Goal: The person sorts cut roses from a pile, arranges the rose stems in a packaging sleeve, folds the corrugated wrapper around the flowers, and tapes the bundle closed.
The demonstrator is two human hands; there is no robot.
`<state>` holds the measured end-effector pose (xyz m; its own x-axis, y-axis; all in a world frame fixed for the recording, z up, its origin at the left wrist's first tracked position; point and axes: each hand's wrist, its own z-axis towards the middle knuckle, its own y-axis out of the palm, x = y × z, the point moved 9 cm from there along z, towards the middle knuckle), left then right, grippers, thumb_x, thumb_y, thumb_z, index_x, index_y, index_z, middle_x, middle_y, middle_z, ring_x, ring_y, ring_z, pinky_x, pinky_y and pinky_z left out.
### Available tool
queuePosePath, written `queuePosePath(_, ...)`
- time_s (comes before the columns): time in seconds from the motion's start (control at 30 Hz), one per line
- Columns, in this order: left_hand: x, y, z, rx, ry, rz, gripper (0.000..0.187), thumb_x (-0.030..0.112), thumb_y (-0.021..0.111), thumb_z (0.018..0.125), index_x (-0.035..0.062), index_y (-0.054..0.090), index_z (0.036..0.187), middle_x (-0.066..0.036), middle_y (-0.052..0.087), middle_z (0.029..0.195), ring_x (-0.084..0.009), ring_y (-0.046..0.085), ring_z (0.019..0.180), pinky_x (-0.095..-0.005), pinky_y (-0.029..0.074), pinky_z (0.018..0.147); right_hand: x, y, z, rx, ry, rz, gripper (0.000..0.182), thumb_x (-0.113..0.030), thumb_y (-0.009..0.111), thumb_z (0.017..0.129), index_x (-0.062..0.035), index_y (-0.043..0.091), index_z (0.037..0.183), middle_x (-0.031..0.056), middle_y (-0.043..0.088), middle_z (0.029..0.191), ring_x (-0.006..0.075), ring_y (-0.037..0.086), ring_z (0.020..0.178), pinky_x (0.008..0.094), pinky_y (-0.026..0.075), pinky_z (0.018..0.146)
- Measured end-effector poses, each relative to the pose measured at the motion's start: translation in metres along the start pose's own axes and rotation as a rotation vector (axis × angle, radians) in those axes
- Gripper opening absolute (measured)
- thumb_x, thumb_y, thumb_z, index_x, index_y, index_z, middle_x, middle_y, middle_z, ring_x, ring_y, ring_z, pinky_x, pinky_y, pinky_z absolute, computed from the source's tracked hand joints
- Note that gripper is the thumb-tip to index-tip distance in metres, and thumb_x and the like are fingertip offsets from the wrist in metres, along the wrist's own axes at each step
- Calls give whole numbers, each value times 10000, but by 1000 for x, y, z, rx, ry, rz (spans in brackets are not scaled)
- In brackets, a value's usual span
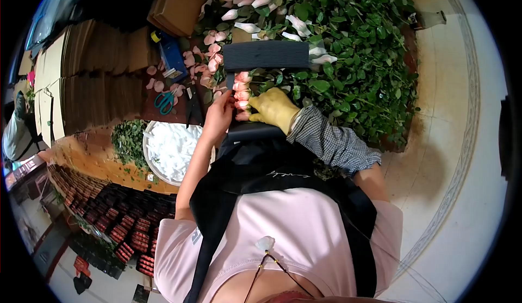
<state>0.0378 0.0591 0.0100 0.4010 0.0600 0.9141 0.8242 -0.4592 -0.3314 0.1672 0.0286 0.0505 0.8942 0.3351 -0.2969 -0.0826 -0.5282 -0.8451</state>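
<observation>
Pink roses (242,92) lie in a short row on a dark sheet in front of me, their heads to the left. At the heads' left side, my bare left hand (217,117) has its fingers together against the lower roses. My right hand (276,109), in a yellow glove, closes its thumb and fingers on a rose at the row's lower right; the stem is hidden by the glove. Just beyond the row lies a black corrugated sheet (266,56). Loose pink petals (209,66) are scattered to the left.
Leafy stems (359,69) cover the right side, with roses in white sleeves (263,0) at the back. Teal scissors (163,102), a blue tape dispenser (172,58), cardboard stacks (100,75) and a basket of white pieces (173,148) are left. Packed rose bundles (119,221) stand lower left.
</observation>
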Motion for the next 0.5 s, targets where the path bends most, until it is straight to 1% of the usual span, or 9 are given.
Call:
queuePosePath(0.03,3,-4,-2,-4,-84,-90,376,20,529,908,-12,598,1276,-188,688,982,-325,688,903,-374,529,805,1,1,1,-29,54,-17,445,-521,662,855,-83,652,926,101,708,786,282,696,764,402,519,710)
queuePosePath(0.07,18,-14,-9,14,-57,112,325,48,550,930,-23,598,1244,-188,690,965,-345,684,894,-386,534,794,-2,-3,-1,-8,66,-60,427,-497,674,852,-84,655,958,90,717,803,264,702,779,389,520,726)
queuePosePath(0.1,38,-19,-12,18,-57,110,325,48,550,930,-23,598,1244,-188,690,965,-345,684,894,-386,534,794,-2,1,2,-9,64,-63,427,-497,674,852,-84,655,958,90,717,803,264,702,779,389,520,726)
queuePosePath(0.2,87,-8,-26,40,190,388,246,96,609,921,31,647,1155,-190,685,988,-382,667,894,-405,545,740,-1,6,4,19,74,-85,379,-430,694,845,-75,661,973,84,720,807,256,707,785,384,519,735)
queuePosePath(0.3,76,45,-33,-90,101,844,117,115,584,880,5,622,881,-170,670,829,-341,682,699,-459,536,720,8,-12,-11,145,9,78,240,-329,679,848,-103,673,928,122,704,783,329,686,752,455,531,700)
queuePosePath(0.33,86,51,-38,-23,169,935,92,114,583,858,26,604,839,-146,659,800,-301,676,654,-449,541,683,13,-28,-16,295,39,171,183,-295,666,856,-123,676,917,136,692,766,354,670,726,478,531,686)
queuePosePath(0.37,93,55,-43,44,228,1025,76,112,582,835,47,585,796,-122,648,772,-260,671,609,-439,545,645,22,-29,-17,224,93,210,219,-312,576,905,-114,663,943,158,713,836,344,684,813,478,519,735)
queuePosePath(0.4,91,61,-44,31,232,1044,85,108,589,808,36,633,816,-132,639,818,-186,685,641,-261,526,485,25,-44,-18,293,136,137,225,-317,572,908,-111,658,931,143,715,822,337,687,790,470,522,719)
queuePosePath(0.5,98,71,-41,16,193,1135,141,128,607,777,11,670,824,-145,677,822,-182,685,650,-261,510,469,37,-38,3,403,153,-98,234,-319,676,859,-112,669,969,103,701,740,295,685,696,443,530,635)
